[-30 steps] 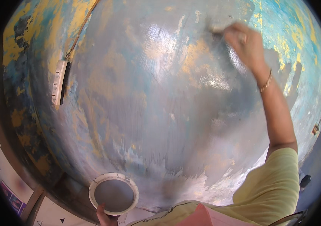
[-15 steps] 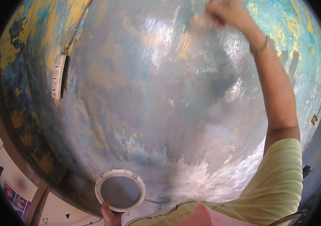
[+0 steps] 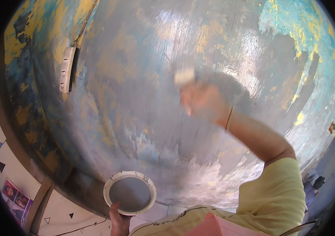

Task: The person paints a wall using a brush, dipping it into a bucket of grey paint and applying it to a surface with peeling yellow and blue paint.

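Note:
Gripped in my right hand (image 3: 205, 103) is a paintbrush (image 3: 185, 76), blurred by motion, at the middle of the wall (image 3: 148, 114). Wet grey paint covers much of that wall, with yellow and turquoise patches showing through and brighter turquoise at the upper right. My left hand (image 3: 119, 218) holds a round white tub (image 3: 150, 198) low in front of me, thumb over the rim and the other fingers mostly hidden beneath. Grey paint (image 3: 130, 193) fills the tub, and its rim is smeared with drips.
A white power strip (image 3: 67, 70) is fixed to the wall at the left, its cable (image 3: 85, 24) running upward. Lower left are a brown ledge (image 3: 22, 155), a white surface with black triangles (image 3: 63, 212) and a photo poster (image 3: 16, 201). A small switch box (image 3: 331, 128) sits far right.
My right hand has swept down and left from the upper right to the wall's middle, with the brush. More grey shows at the upper right. The tub has shifted slightly right in view.

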Available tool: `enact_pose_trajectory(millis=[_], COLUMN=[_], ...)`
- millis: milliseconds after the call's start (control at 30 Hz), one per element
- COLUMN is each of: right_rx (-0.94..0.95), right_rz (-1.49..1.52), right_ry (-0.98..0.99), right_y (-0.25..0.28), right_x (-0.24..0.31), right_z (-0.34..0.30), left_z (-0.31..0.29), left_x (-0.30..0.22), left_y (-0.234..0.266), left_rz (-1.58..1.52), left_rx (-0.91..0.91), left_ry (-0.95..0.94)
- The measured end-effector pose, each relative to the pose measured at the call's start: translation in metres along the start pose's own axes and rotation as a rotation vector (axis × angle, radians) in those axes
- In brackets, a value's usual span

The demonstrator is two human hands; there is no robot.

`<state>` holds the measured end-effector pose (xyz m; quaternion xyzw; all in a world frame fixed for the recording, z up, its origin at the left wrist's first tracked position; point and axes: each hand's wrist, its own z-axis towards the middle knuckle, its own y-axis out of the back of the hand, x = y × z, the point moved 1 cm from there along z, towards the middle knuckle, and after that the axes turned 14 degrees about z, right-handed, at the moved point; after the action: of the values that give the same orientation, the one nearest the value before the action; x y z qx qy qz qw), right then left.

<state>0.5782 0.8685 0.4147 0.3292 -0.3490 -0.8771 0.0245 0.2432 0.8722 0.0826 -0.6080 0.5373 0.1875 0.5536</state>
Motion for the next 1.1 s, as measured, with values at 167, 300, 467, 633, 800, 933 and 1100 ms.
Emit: enact_pose_trajectory(millis=[167,300,467,633,800,933,1100], right_rx=[0.245,0.411,-0.154,-0.53,-0.418,0.132,0.405], right_rz=[0.427,0.639,0.351,-0.087,-0.427,-0.3,0.509], right_ry=[-0.229,-0.493,-0.36,-0.024,-0.159,0.012,-0.046], right_y=[-0.063,-0.049,0.05,0.151,0.06,-0.079,-0.227], right_x=[0.064,0.013,-0.046,-0.036,-0.041,0.055,0.163], right_z=[-0.052,-0.031,0.036,0.09,0.055,-0.018,-0.121], left_z=[0.004,0.013,0.02,0.029,0.042,0.038,0.038], left_x=[0.005,0.017,0.032,0.034,0.038,0.042,0.045], left_y=[0.004,0.007,0.015,0.017,0.027,0.039,0.033], left_rz=[-0.04,-0.067,-0.102,-0.106,-0.087,-0.086,-0.109], left_rx=[0.031,0.049,0.039,-0.005,0.062,0.01,0.001], left_ry=[-0.05,-0.095,-0.103,-0.095,-0.105,-0.12,-0.108])
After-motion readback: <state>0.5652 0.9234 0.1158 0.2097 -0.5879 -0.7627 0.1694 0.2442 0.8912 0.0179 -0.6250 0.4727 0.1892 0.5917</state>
